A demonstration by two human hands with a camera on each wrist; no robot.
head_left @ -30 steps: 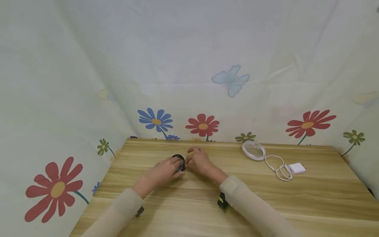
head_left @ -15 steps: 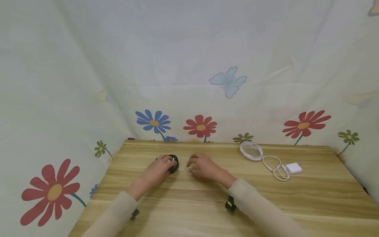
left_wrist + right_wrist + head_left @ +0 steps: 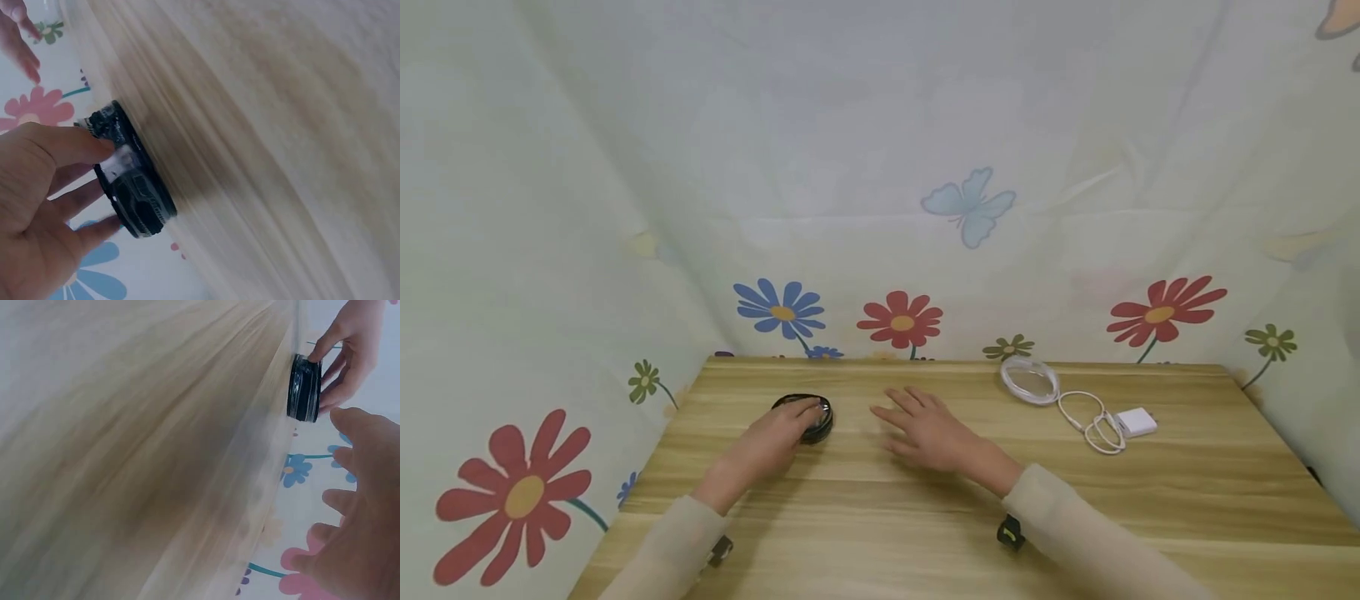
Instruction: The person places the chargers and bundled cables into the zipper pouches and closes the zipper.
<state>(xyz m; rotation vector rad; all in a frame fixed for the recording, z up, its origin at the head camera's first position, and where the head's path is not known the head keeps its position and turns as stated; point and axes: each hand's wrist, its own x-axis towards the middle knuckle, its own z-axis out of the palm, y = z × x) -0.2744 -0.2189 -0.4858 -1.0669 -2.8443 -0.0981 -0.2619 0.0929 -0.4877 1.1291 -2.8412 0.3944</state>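
A round black bundle (image 3: 822, 427) with a ridged side, which looks like a coiled cable, sits flat on the left part of the wooden table. My left hand (image 3: 767, 443) holds it from above by the thumb and fingertips. In the left wrist view a pale patch shows on the bundle (image 3: 140, 194) beside the thumb. To the right of the bundle, my right hand (image 3: 931, 432) hovers over the table with spread fingers and holds nothing. The right wrist view shows its fingers (image 3: 340, 501) apart from the bundle.
At the back right of the table (image 3: 880, 533) lie a coiled white cable (image 3: 1030, 382), a thinner looped white cable (image 3: 1101, 425) and a white charger plug (image 3: 1137, 422). Flower-printed cloth (image 3: 850, 150) hangs behind the table and at its sides.
My left hand has moved left with the black bundle. The right hand, which was close to the bundle, has drawn away from it and spread its fingers. The head view has shifted slightly.
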